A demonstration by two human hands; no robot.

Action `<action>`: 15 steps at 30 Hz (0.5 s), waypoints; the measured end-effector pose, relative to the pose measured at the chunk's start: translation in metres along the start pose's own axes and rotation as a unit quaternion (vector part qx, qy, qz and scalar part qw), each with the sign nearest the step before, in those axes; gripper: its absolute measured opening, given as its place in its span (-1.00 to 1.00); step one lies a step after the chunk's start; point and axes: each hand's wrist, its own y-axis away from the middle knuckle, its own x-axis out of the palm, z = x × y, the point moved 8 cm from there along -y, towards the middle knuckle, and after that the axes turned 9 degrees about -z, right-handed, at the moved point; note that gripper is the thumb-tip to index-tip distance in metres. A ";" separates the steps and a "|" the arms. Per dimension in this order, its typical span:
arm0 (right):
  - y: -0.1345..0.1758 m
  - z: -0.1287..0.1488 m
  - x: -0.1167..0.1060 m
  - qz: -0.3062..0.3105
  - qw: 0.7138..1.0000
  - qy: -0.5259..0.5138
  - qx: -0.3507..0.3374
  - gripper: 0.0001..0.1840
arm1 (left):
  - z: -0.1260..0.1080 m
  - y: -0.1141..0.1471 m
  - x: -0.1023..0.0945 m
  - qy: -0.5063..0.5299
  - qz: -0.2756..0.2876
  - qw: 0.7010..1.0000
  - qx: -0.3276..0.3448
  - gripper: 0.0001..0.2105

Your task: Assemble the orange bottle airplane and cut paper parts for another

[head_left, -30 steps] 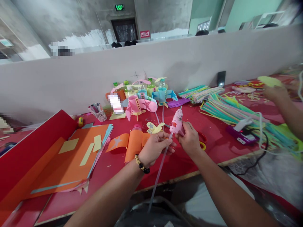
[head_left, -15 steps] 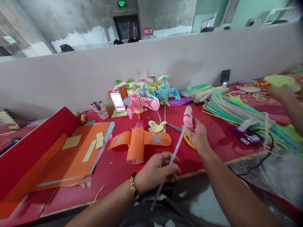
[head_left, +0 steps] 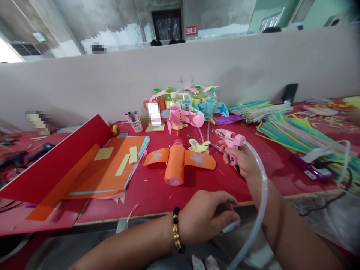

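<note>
My right hand (head_left: 242, 159) is closed around the handle of a pink hot glue gun (head_left: 231, 141), its nozzle pointing left over the table. A long clear glue stick (head_left: 263, 187) bends from the gun's back end down toward my lap. My left hand (head_left: 209, 215), wearing a beaded bracelet (head_left: 176, 229), hovers at the table's front edge with fingers loosely curled, thumb apart, and nothing visible in it. Beyond it lies an orange bottle airplane (head_left: 174, 165) with grey stars on its paper wings. A pale yellow star-decorated paper piece (head_left: 199, 145) sits behind its right wing.
Finished bottle airplanes (head_left: 176, 114) stand by the partition. Orange paper sheets (head_left: 92, 176) and a pen cup (head_left: 135, 123) are on the left. Pipe cleaners (head_left: 298, 137) and a purple power strip (head_left: 312, 168) lie right. Scissors (head_left: 216, 147) lie partly hidden behind my right hand.
My right hand has turned the glue gun from upright to pointing left; the glue stick now curves away behind it. My left hand has come off the stick's side and lowered. The view has shifted left.
</note>
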 end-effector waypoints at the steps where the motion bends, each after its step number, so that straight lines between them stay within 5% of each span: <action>1: 0.004 0.000 0.007 0.022 1.000 -0.012 0.008 -0.72 | -0.002 0.003 -0.012 -0.033 -0.032 0.999 0.017 -0.76; 8: 0.012 -0.013 0.036 0.076 0.995 -0.035 0.060 -0.73 | 0.024 0.049 -0.108 -0.196 -0.282 0.938 0.046 -0.86; 15: 0.001 -0.010 0.039 0.075 0.996 -0.017 0.055 -0.75 | 0.025 0.061 -0.155 -0.272 -0.346 0.894 0.084 -0.87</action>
